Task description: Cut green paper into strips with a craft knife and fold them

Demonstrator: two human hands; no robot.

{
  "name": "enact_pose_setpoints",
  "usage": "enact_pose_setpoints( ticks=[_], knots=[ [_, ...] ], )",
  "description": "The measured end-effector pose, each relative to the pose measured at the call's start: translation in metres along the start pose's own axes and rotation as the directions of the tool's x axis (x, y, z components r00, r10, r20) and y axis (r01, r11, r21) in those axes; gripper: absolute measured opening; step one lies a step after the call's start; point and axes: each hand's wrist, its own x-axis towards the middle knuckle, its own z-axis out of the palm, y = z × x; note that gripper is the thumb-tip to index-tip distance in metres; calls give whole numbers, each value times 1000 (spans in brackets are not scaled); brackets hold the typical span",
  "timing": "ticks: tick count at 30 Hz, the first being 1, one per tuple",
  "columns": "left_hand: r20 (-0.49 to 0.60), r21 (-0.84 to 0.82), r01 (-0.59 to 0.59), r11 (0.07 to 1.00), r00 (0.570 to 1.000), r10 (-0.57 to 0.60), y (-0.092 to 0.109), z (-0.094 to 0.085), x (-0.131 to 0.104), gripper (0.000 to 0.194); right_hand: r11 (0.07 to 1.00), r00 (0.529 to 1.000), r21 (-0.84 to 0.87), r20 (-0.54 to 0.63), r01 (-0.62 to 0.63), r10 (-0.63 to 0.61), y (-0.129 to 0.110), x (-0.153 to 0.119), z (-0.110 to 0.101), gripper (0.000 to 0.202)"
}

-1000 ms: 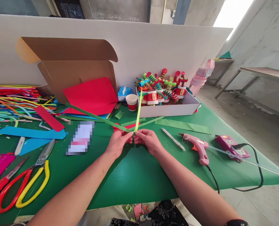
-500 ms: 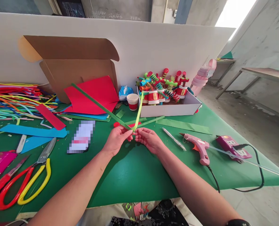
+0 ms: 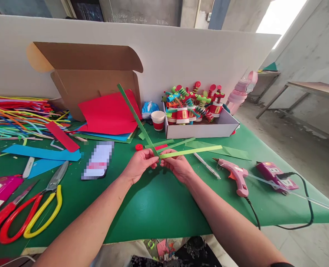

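Observation:
Two narrow paper strips meet in a V between my hands, above the green tabletop. My left hand pinches the base of the dark green paper strip, which slants up and away to the left. My right hand pinches the end of the light green paper strip, which now points out to the right. The fingertips of both hands almost touch where the strips join. Behind them lie more green paper strips, a red strip and a small red paper roll.
At right lie a white pen and a pink glue gun. A box of paper figures and a paper cup stand behind. Left are a phone, scissors, a craft knife and coloured paper.
The light green strip has swung from upright down to the right. The dark green strip has tilted more upright. Both hands stay close together, and the view has shifted slightly.

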Motion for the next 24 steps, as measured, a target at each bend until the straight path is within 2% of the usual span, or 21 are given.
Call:
enact_pose_setpoints(
  ticks=[10, 24],
  knots=[
    [-117, -10, -14, 1000, 993, 13, 0, 4, 0, 40, 998, 999, -67, -51, 1, -5, 6, 2, 0, 39],
    [-125, -29, -22, 999, 992, 19, -7, 6, 2, 39, 994, 996, -102, -84, 34, -43, 6, 1, 5, 36]
  ],
)
